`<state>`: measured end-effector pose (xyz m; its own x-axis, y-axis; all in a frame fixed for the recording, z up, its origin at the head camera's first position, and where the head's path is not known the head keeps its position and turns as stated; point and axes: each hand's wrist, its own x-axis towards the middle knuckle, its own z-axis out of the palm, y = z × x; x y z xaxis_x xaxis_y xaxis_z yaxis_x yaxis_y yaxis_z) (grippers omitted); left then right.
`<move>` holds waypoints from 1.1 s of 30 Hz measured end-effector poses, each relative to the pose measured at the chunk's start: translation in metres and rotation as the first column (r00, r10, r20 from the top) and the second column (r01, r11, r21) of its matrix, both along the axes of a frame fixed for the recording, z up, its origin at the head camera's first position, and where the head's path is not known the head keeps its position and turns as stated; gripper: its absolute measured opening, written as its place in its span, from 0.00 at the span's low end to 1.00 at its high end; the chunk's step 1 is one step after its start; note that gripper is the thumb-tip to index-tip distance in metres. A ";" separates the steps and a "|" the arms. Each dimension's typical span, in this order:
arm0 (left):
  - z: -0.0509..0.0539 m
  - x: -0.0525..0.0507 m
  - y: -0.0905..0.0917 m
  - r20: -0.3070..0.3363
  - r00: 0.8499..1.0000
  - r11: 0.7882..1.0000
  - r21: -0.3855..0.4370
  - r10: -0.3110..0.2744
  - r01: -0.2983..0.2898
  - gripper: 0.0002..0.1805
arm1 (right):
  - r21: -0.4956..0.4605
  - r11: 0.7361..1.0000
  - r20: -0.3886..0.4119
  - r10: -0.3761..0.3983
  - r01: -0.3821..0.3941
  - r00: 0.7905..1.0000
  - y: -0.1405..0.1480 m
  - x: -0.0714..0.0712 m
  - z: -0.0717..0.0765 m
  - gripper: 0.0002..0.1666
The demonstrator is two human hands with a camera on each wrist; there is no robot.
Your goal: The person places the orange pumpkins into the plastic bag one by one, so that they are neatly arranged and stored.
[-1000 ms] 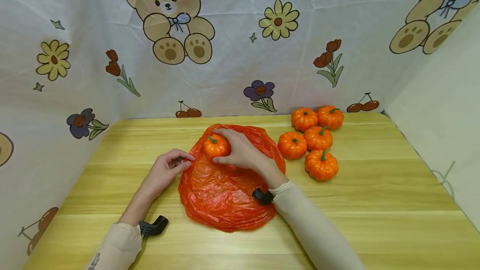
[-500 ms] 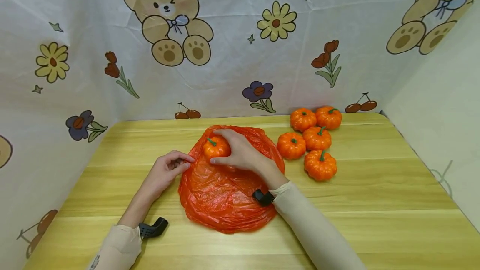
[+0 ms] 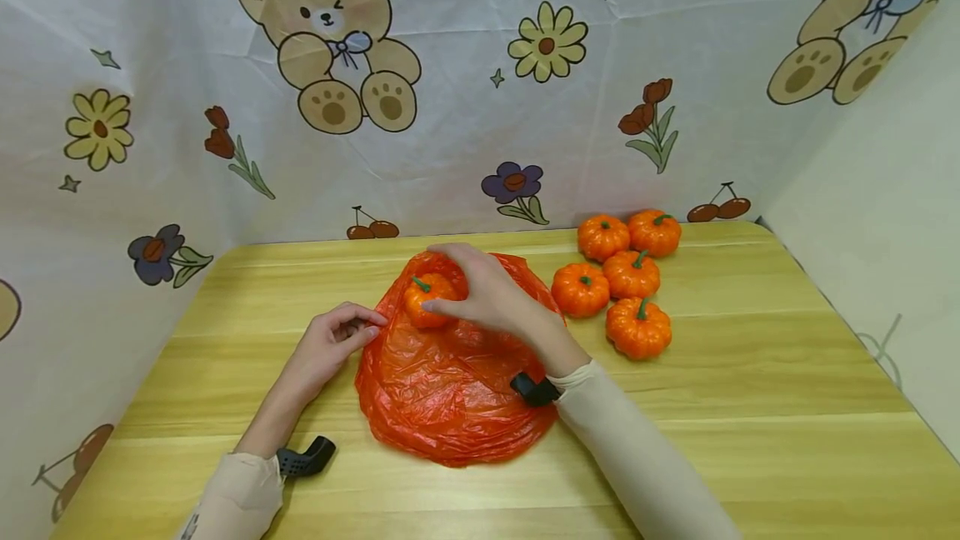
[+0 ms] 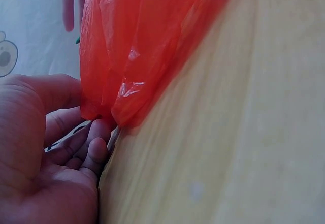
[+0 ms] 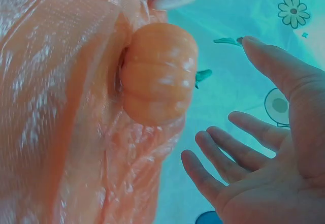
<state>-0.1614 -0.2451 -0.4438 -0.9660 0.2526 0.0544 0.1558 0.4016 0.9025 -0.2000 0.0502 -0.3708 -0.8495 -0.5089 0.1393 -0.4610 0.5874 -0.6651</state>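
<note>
A small orange pumpkin (image 3: 420, 310) with a green stem sits on the crumpled red plastic bag (image 3: 450, 394), near the bag's far left part. My right hand (image 3: 491, 294) hovers around it with fingers and thumb spread; the right wrist view has a gap between the fingers and the pumpkin (image 5: 160, 74). At the bag's left edge, my left hand (image 3: 327, 346) pinches the red film between thumb and index finger. In the left wrist view the bag (image 4: 132, 46) rises in folds from those fingertips.
Several more pumpkins (image 3: 581, 290) stand in a cluster on the wooden table (image 3: 750, 373), right of the bag. A white cloth (image 3: 450, 98) printed with bears and flowers hangs behind the table. A plain pale wall (image 3: 892, 232) is on the right.
My right hand's fingers have come off the pumpkin and drawn slightly up and right, leaving it on the bag. My left hand stays at the bag's edge.
</note>
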 end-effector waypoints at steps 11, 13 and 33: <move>0.000 -0.001 0.002 0.003 1.000 1.000 -0.008 -0.001 0.001 0.11 | -0.016 0.999 -0.044 -0.028 0.027 0.999 0.037 0.010 0.015 0.47; 0.000 0.000 0.001 0.000 1.000 1.000 -0.007 -0.002 0.002 0.11 | -0.023 0.999 -0.057 -0.035 0.034 0.998 0.044 0.011 0.017 0.47; -0.001 0.000 0.000 -0.013 1.000 1.000 -0.011 -0.008 0.008 0.11 | -0.032 0.997 -0.112 -0.079 0.076 0.991 0.114 0.032 0.027 0.45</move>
<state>-0.1614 -0.2450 -0.4448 -0.9633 0.2606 0.0638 0.1703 0.4102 0.8959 -0.1683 0.1638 -0.3440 -0.8642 -0.4368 0.2495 -0.4878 0.6063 -0.6281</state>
